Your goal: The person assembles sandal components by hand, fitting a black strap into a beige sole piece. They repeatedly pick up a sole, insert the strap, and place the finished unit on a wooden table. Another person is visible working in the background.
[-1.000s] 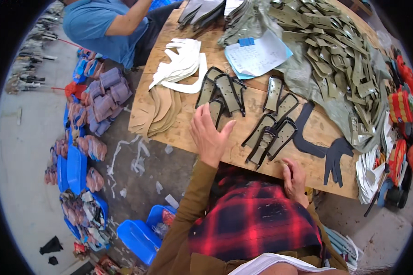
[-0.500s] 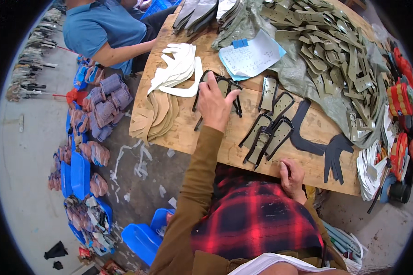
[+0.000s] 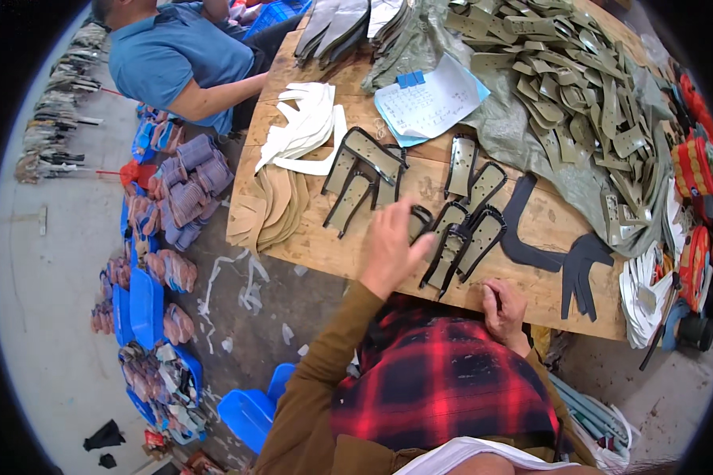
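Note:
My left hand [image 3: 392,245], somewhat blurred, is low over the table. A small olive piece with black edging [image 3: 419,222] shows between its thumb and fingers, partly hidden by the hand. Left of it lie several more edged pieces [image 3: 350,203], one across the others. To its right, a fanned group of edged pieces [image 3: 483,237] overlaps on the wood. My right hand [image 3: 505,311] rests at the table's front edge, its fingers curled in with nothing visible in them.
White cut-outs [image 3: 297,131] and tan cut-outs [image 3: 281,202] are stacked at left on the wooden table [image 3: 325,253]. Clipped papers [image 3: 432,103] lie behind. Olive plates [image 3: 586,103] heap on a plastic sheet. Dark curved strips [image 3: 527,229] lie right. A person in blue [image 3: 182,63] sits far left.
My left hand has come nearer and to the right from the left group, uncovering it. An edged piece now shows by its thumb. My right hand stays put.

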The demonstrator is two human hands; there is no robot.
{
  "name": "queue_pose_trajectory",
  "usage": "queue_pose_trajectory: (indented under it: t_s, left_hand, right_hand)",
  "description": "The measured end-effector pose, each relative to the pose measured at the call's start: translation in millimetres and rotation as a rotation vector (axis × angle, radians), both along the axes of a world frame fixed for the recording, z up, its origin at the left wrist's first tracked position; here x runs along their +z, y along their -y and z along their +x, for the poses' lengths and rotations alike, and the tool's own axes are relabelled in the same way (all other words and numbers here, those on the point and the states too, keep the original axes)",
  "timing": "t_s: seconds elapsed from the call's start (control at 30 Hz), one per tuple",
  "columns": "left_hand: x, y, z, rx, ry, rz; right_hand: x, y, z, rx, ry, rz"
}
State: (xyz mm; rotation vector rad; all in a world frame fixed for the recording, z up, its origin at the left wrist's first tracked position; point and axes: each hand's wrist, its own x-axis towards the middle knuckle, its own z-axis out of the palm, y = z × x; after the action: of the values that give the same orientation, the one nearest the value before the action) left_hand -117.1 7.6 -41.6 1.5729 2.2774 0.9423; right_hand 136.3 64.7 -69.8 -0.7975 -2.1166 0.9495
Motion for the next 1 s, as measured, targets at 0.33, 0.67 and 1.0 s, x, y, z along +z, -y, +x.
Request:
queue_pose_trajectory:
  t_s: [0.33, 0.67, 1.0]
  left_hand:
    - [2.2, -36.3, -25.8, 0.089, -0.313, 0.111]
    - [-5.5, -23.4, -24.6, -0.111, -0.175, 0.114]
    - [-16.0, -20.8, -79.2, 0.164, -0.029, 0.310]
  right_hand:
    - [-1.2, 1.1, 0.2, -0.019, 0.021, 0.000]
    - [-1.6, 2.5, -0.3, -0.027, 0.032, 0.003]
    - [5.1, 2.3, -1.5, -0.016, 0.059, -0.018]
